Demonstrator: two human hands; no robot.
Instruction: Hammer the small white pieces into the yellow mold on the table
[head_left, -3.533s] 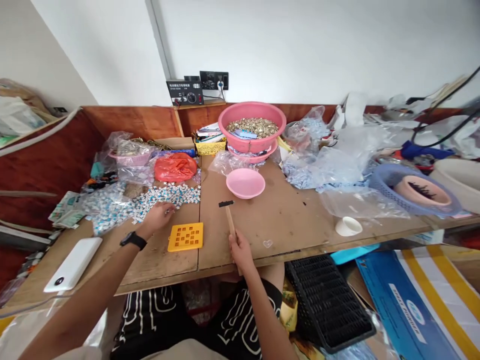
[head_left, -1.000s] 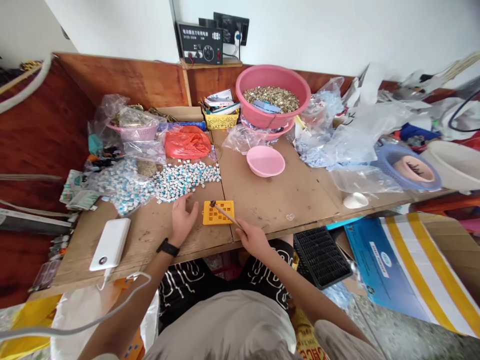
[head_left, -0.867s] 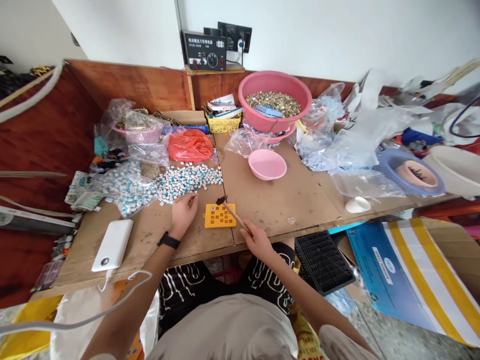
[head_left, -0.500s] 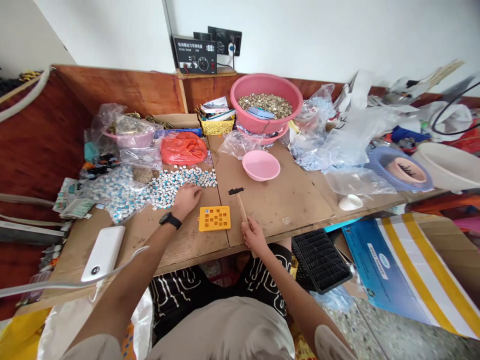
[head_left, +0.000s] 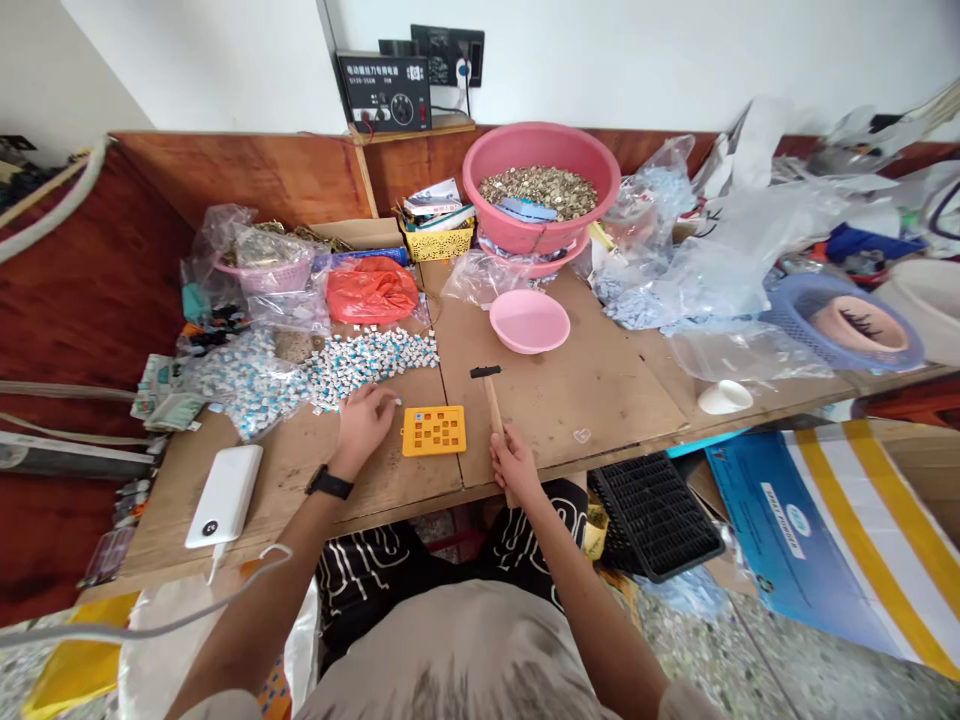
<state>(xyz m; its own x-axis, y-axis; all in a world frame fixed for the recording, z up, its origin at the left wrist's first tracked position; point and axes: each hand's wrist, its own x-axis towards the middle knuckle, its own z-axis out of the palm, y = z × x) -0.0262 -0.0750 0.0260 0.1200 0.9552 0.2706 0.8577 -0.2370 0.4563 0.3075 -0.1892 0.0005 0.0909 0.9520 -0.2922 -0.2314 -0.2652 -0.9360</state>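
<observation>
My right hand (head_left: 516, 462) is closed round the wooden handle of a small hammer (head_left: 491, 403), whose black head points away from me above the cardboard. My left hand (head_left: 365, 425) hovers just left of a yellow plastic block (head_left: 434, 431) with rows of square holes. A small white-and-blue piece (head_left: 397, 401) shows at its pinched fingertips. One similar piece sits in the block's top-left hole. Behind my left hand spreads a pile of small white-and-blue plastic pieces (head_left: 367, 357).
A pink bowl (head_left: 529, 322) stands beyond the hammer, before a large pink basin (head_left: 541, 225) of metal parts. A white power bank (head_left: 224, 497) with a cable lies at left. Plastic bags (head_left: 690, 270) and a blue basket (head_left: 836, 320) crowd the right side.
My left hand has drawn back from the pile's edge toward the yellow block, with a small piece now showing at its fingertips. My right hand still grips the hammer. The view has shifted slightly.
</observation>
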